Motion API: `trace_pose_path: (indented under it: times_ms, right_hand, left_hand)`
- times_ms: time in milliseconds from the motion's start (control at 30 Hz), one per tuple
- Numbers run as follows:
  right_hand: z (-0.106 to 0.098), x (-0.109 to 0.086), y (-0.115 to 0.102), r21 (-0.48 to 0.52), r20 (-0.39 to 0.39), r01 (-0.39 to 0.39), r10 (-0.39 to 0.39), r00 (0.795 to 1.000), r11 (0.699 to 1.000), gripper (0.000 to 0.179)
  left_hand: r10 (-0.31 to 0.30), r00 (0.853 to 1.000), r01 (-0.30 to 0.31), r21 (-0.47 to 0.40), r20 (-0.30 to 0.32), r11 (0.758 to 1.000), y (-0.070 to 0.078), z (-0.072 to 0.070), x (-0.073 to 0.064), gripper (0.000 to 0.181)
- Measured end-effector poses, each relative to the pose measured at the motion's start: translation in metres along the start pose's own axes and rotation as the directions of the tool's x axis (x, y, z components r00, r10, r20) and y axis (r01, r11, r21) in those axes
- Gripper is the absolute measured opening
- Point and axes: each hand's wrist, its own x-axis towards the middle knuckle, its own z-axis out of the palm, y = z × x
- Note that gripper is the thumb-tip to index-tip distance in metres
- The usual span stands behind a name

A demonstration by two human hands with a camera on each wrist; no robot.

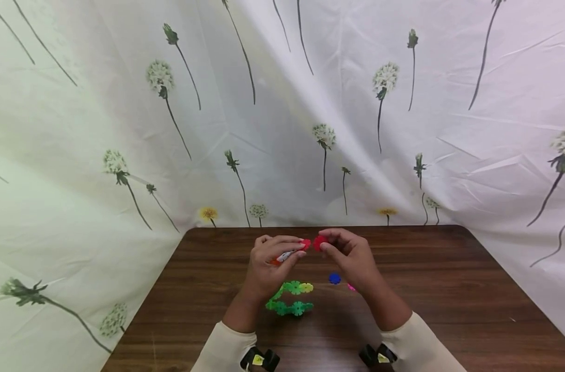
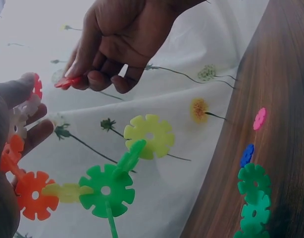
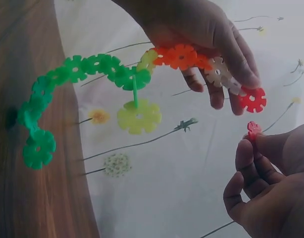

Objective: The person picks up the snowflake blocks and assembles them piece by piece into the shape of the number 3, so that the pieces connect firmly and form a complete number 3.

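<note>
My left hand (image 1: 269,261) pinches the red end of a chain of flower-shaped plastic discs (image 3: 183,56). From that red end the chain runs through white, orange and yellow to green, and its green part hangs down toward the table. One yellow disc (image 3: 139,117) branches off the green part. Between thumb and fingertips, my right hand (image 1: 354,258) pinches a loose red disc (image 1: 319,243), seen almost edge-on in the right wrist view. A small gap separates this disc from the chain's red end disc (image 3: 252,100).
A blue disc (image 1: 334,278) and a pink disc (image 2: 260,118) lie on the dark wooden table (image 1: 208,310), the pink one partly hidden by my right hand in the head view. A white cloth (image 1: 282,129) with printed dandelions hangs behind the table.
</note>
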Motion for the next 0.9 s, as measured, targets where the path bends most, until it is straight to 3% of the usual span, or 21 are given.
trace_pose_path:
  times_ms: [433, 733, 900]
  right_hand:
    - [0.007, -0.005, -0.014, 0.011, -0.109, 0.043, -0.041, 0.993, 0.999, 0.023]
    - [0.014, -0.006, -0.017, 0.013, -0.172, 0.062, -0.058, 0.983, 0.998, 0.023]
    - [0.016, -0.007, -0.015, -0.006, -0.168, 0.092, -0.092, 0.981, 0.996, 0.020]
  left_hand:
    - [0.013, 1.000, -0.012, 0.013, -0.007, 1.000, 0.000, 0.000, -0.001, 0.029]
    - [-0.037, 0.999, 0.037, 0.019, 0.012, 0.999, 0.000, 0.001, -0.002, 0.033]
    - [-0.061, 0.998, 0.060, 0.043, 0.019, 0.997, 0.001, 0.002, -0.001, 0.034]
